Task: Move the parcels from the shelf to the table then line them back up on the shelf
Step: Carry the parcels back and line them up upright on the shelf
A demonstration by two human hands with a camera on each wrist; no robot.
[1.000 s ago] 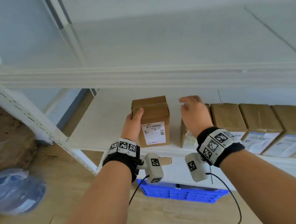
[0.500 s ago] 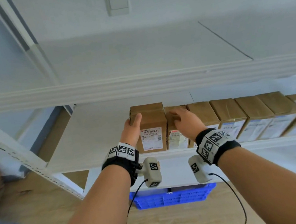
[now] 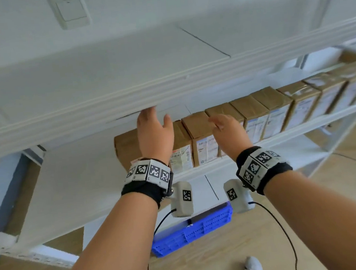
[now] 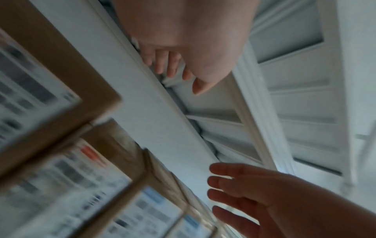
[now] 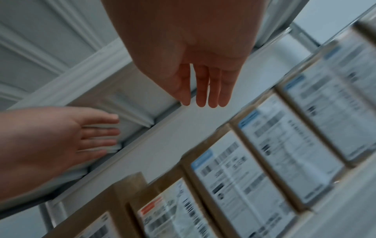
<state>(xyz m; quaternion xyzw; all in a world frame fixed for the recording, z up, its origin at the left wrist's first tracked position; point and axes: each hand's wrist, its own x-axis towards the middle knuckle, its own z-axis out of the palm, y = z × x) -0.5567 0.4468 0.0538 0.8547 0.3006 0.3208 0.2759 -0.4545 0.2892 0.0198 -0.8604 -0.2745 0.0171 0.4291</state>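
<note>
1. The white metal shelf rack (image 3: 72, 185) carries everything; its middle shelf board bears the parcels.
2. A row of brown cardboard parcels (image 3: 256, 113) stands side by side on that board, printed labels facing the shelf's front edge, running from mid-shelf toward the right end.
3. A blue plastic crate (image 3: 193, 230) sits on the wooden floor under the shelf.
4. The left hand (image 3: 154, 135) is raised in front of the leftmost parcel (image 3: 126, 149), fingers straight and apart, gripping nothing.
5. The right hand (image 3: 229, 131) hovers before the next parcels, fingers straight, slightly spread, empty.
</note>
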